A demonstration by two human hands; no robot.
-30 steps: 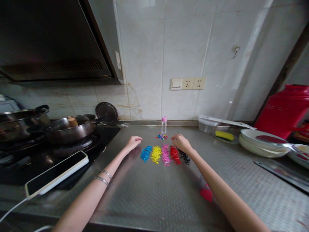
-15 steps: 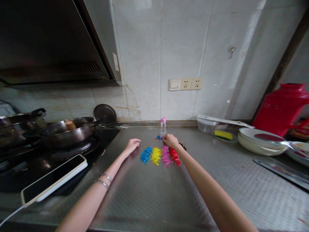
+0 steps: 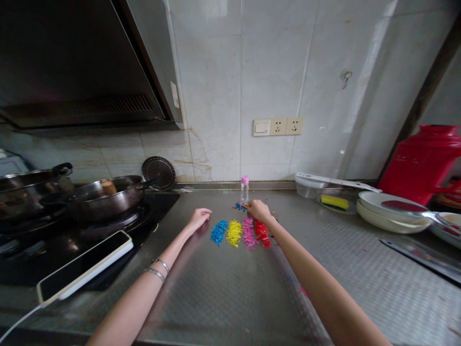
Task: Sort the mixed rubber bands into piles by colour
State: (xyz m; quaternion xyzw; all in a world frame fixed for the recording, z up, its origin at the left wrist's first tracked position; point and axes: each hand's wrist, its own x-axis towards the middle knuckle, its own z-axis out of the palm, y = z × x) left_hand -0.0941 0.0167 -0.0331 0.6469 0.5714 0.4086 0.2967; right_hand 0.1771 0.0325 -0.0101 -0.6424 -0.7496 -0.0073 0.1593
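Four heaps of short, thin, shiny pieces lie side by side on the steel counter: a blue heap (image 3: 218,232), a yellow heap (image 3: 234,233), a pink heap (image 3: 248,234) and a red heap (image 3: 262,234). Behind them is a small mixed-colour heap (image 3: 240,206), in front of a clear bottle with a pink cap (image 3: 245,179). My right hand (image 3: 258,210) touches the right side of that mixed heap, fingertips drawn together; what they pinch is too small to make out. My left hand (image 3: 199,219) rests left of the blue heap, fingers loosely stretched, holding nothing.
At left, a phone (image 3: 86,266) on a cable lies by the stove, where pans (image 3: 103,204) stand. On the right are a plastic tub (image 3: 308,186), a yellow sponge (image 3: 334,202), stacked bowls (image 3: 389,218), a knife (image 3: 421,257) and a red flask (image 3: 419,163).
My right hand has shifted slightly right, and more of the mixed heap shows beside its fingertips. My left hand stays in place. The whole view has shifted a little.
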